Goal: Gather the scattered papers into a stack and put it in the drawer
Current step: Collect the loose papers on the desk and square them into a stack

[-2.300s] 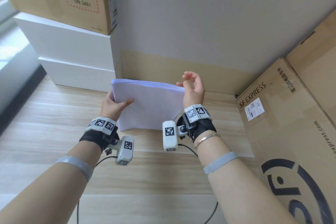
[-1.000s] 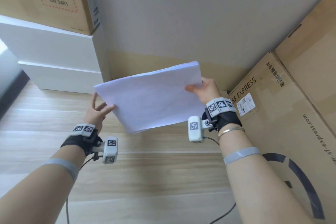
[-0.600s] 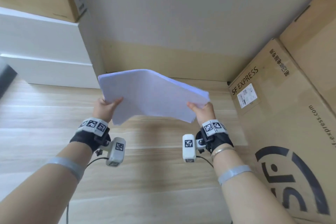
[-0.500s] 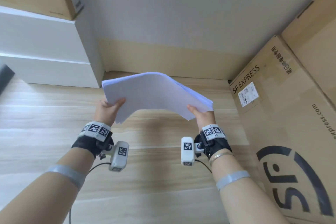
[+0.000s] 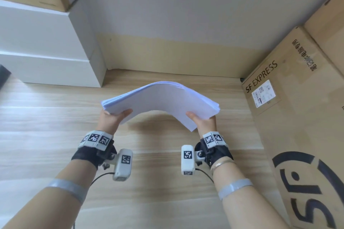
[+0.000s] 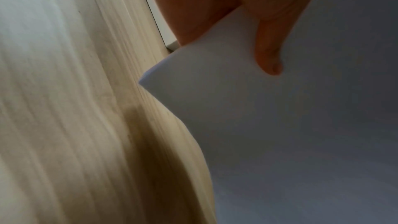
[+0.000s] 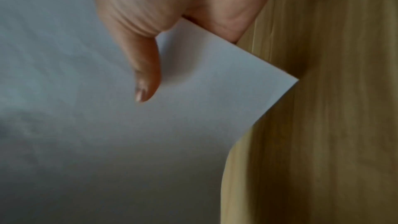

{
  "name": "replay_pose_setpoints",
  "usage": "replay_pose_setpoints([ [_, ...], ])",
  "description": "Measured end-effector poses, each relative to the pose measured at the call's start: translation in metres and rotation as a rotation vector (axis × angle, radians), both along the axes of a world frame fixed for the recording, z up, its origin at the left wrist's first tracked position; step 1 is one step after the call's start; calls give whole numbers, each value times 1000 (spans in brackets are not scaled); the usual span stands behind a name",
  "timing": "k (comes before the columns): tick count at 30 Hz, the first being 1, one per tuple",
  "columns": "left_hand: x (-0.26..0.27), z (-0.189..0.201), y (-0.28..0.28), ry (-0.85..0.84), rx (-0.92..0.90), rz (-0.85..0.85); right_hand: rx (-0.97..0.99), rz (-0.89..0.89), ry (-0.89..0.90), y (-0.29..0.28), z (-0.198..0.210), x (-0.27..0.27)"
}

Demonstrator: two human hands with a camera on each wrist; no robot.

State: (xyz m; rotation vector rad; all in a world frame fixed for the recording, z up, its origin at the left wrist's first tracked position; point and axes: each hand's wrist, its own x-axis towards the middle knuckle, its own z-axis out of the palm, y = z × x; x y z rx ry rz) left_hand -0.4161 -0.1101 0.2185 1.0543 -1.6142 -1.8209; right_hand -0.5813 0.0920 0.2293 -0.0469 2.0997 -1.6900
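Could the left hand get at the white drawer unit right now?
Probably not yet. The left hand grips one end of the paper stack, the right hand the other, so it is occupied. The white drawer unit stands off to its left with bare floor between.

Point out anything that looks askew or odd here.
The paper stack is bowed upward in the middle, gripped at each end by the left hand and right hand, and its sheet edges are slightly fanned. Nothing looks spilled or damaged.

Paper stack point(image 5: 160, 98) between hands above floor point(image 5: 55, 126); cabinet point(image 5: 46, 46) left, carton point(image 5: 297, 117) right.
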Motion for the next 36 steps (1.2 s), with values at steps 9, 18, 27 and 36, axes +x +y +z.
replay_pose_setpoints([
  [9, 3, -14, -5, -91, 3, 7, 73, -23, -28, 2, -14, 1],
  [18, 1, -25, -5, -169, 54, 41, 243, -25, 39, -8, -2, -12],
  [27, -30, 55, -42, -418, -626, -139, 573, 450, 424, -29, 106, -38],
  [36, -45, 98, -34, -410, -429, -556, 643, 618, 606, -48, 138, -31],
])
